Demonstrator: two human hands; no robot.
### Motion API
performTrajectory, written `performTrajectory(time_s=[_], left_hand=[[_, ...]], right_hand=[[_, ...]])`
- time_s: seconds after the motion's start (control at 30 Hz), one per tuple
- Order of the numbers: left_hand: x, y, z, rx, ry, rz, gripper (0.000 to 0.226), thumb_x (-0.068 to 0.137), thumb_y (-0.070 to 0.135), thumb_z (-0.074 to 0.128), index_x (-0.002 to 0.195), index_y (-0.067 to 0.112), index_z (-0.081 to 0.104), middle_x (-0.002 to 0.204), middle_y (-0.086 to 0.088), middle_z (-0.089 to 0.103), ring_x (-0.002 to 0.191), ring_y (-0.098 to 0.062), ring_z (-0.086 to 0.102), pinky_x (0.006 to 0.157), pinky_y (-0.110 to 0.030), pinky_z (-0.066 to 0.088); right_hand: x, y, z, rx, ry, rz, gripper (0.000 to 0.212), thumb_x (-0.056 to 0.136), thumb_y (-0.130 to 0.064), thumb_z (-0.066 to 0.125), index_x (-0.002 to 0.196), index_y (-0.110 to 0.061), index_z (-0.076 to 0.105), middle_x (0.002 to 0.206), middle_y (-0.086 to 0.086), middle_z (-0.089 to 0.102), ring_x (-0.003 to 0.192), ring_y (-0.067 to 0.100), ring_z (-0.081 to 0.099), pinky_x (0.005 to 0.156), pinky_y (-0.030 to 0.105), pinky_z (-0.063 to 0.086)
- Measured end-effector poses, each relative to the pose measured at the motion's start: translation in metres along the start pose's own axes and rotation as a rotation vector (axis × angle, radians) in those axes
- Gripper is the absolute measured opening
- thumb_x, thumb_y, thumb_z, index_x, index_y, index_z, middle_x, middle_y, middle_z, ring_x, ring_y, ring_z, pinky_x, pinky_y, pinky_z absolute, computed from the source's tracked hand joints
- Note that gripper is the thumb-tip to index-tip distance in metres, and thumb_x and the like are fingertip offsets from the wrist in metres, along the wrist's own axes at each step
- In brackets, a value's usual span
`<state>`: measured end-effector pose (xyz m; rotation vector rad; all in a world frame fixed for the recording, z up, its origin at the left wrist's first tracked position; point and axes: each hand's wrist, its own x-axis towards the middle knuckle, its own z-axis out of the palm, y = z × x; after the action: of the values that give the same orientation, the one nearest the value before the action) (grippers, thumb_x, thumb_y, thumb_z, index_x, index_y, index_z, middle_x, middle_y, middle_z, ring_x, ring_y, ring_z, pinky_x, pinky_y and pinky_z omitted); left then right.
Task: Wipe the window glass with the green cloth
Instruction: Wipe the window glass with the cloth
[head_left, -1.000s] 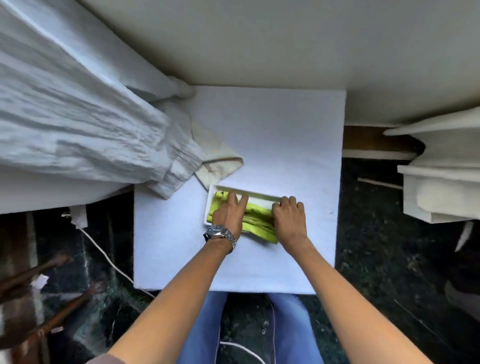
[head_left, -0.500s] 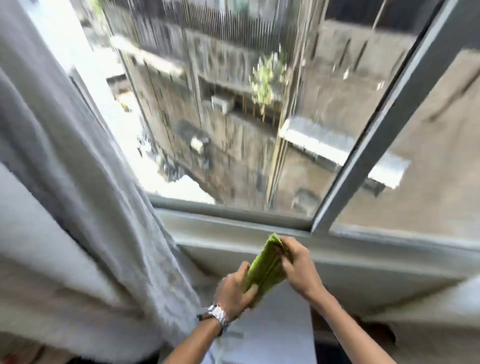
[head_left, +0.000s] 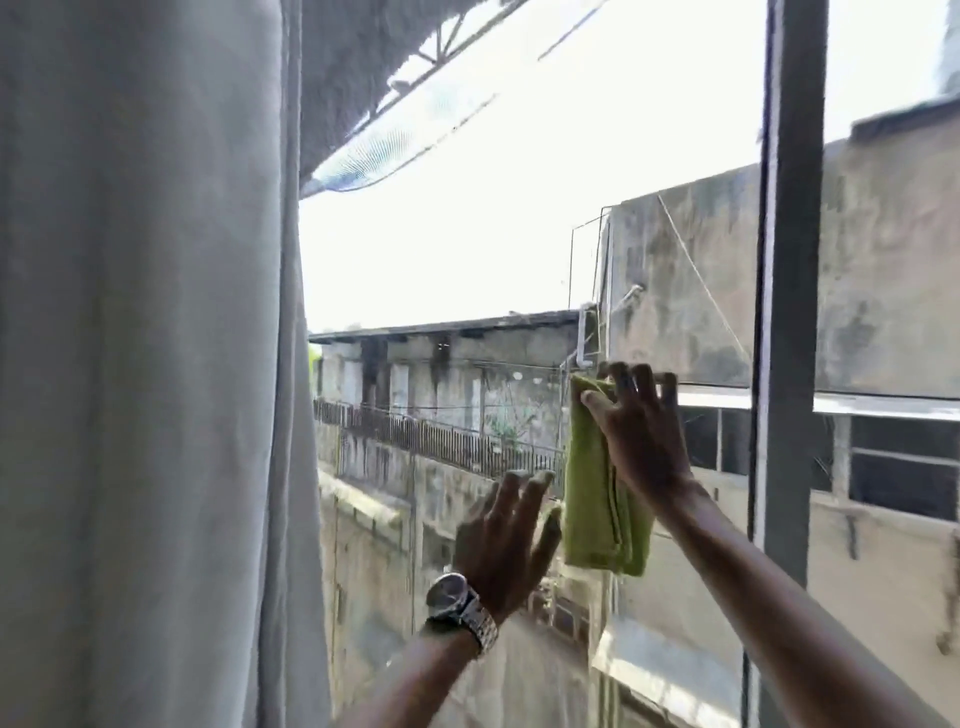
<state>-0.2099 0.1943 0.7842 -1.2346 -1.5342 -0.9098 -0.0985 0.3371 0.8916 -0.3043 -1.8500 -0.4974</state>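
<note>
A folded green cloth (head_left: 597, 493) hangs flat against the window glass (head_left: 467, 234), held near its top by my right hand (head_left: 641, 431), fingers spread over it. My left hand (head_left: 506, 545), with a metal wristwatch, is raised just left of the cloth's lower edge, fingers apart and holding nothing; whether its fingertips touch the cloth I cannot tell. Through the pane I see grey buildings and bright sky.
A pale curtain (head_left: 150, 364) hangs down the whole left side, covering the pane's left edge. A dark vertical window frame bar (head_left: 789, 312) stands just right of my right hand, with another pane (head_left: 893, 260) beyond it.
The view has swung up from the white table to the window. The cloth went from the table, up in both hands, to the glass; my left hand let go of it.
</note>
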Motion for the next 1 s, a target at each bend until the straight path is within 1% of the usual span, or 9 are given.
performTrajectory(time_s=[0.1,0.2,0.3,0.4,0.5,0.6,0.67,0.83,1.0], left_hand=[[0.037,-0.037,-0.029,0.177,0.042,0.095,0.035,0.096,0.034,0.052,0.123,0.013,0.059,0.116,-0.008,0.070,0.094,-0.019,0.067,0.071,-0.033,0.060],[0.063,-0.079,-0.051,0.328,-0.006,0.063,0.039,0.094,0.032,0.053,0.120,0.006,0.065,0.117,-0.013,0.068,0.096,-0.028,0.067,0.075,-0.042,0.058],[0.082,-0.114,-0.060,0.385,-0.044,0.001,0.040,0.092,0.026,0.057,0.122,0.001,0.061,0.122,-0.019,0.065,0.098,-0.033,0.066,0.077,-0.049,0.058],[0.097,-0.137,-0.058,0.398,-0.048,-0.069,0.049,0.092,0.020,0.060,0.135,-0.001,0.051,0.136,-0.024,0.059,0.113,-0.039,0.064,0.087,-0.053,0.058],[0.100,-0.155,-0.045,0.375,-0.171,-0.135,0.065,0.103,0.030,0.040,0.158,0.003,0.019,0.168,-0.020,0.021,0.152,-0.037,0.031,0.117,-0.057,0.038],[0.097,-0.169,-0.025,0.360,-0.180,-0.120,0.069,0.102,0.042,0.011,0.160,0.008,-0.003,0.171,-0.012,-0.008,0.160,-0.028,-0.003,0.131,-0.055,0.010],[0.096,-0.172,-0.018,0.325,-0.137,-0.114,0.071,0.099,0.044,0.006,0.160,0.008,-0.003,0.171,-0.012,-0.007,0.160,-0.028,-0.004,0.131,-0.056,0.005],[0.095,-0.188,-0.002,0.267,-0.026,-0.069,0.067,0.103,0.042,0.014,0.161,0.008,0.008,0.172,-0.012,0.006,0.160,-0.028,0.007,0.129,-0.059,0.010],[0.092,-0.206,0.010,0.204,0.098,0.021,0.064,0.104,0.039,0.017,0.160,0.009,0.015,0.171,-0.008,0.013,0.160,-0.021,0.011,0.131,-0.052,0.007]], right_hand=[[-0.006,0.006,0.018,-0.246,0.108,-0.066,0.031,0.074,-0.006,0.082,0.104,-0.010,0.077,0.108,0.008,0.073,0.103,0.029,0.046,0.084,0.045,0.036],[-0.033,-0.017,0.040,-0.250,0.131,0.069,0.050,0.088,-0.001,0.066,0.137,0.000,0.058,0.121,0.018,0.069,0.110,0.035,0.060,0.093,0.051,0.050],[-0.049,-0.035,0.050,-0.083,0.042,0.237,0.055,0.101,-0.024,0.050,0.150,0.002,0.043,0.146,0.032,0.051,0.133,0.046,0.052,0.113,0.060,0.044],[-0.047,-0.038,0.055,0.008,0.025,0.292,0.068,0.102,-0.045,0.042,0.152,0.001,0.039,0.156,0.030,0.039,0.146,0.045,0.038,0.122,0.060,0.031],[-0.040,-0.027,0.058,0.012,0.056,0.217,0.063,0.104,-0.041,0.039,0.153,-0.001,0.038,0.159,0.028,0.035,0.148,0.044,0.035,0.124,0.058,0.028],[-0.021,-0.002,0.057,-0.070,0.101,0.046,0.055,0.105,-0.031,0.039,0.152,-0.003,0.041,0.158,0.026,0.039,0.146,0.042,0.039,0.122,0.057,0.033],[0.001,0.008,0.050,-0.110,0.103,-0.030,0.054,0.105,-0.029,0.039,0.153,-0.005,0.039,0.159,0.024,0.037,0.147,0.041,0.038,0.122,0.057,0.032],[0.079,-0.002,0.043,-0.137,0.100,-0.078,0.060,0.102,-0.025,0.045,0.158,-0.008,0.032,0.163,0.022,0.031,0.152,0.038,0.030,0.126,0.053,0.026],[0.134,-0.041,0.054,-0.121,0.099,-0.077,0.062,0.100,-0.027,0.043,0.158,-0.009,0.031,0.165,0.019,0.030,0.155,0.034,0.024,0.129,0.049,0.018]])
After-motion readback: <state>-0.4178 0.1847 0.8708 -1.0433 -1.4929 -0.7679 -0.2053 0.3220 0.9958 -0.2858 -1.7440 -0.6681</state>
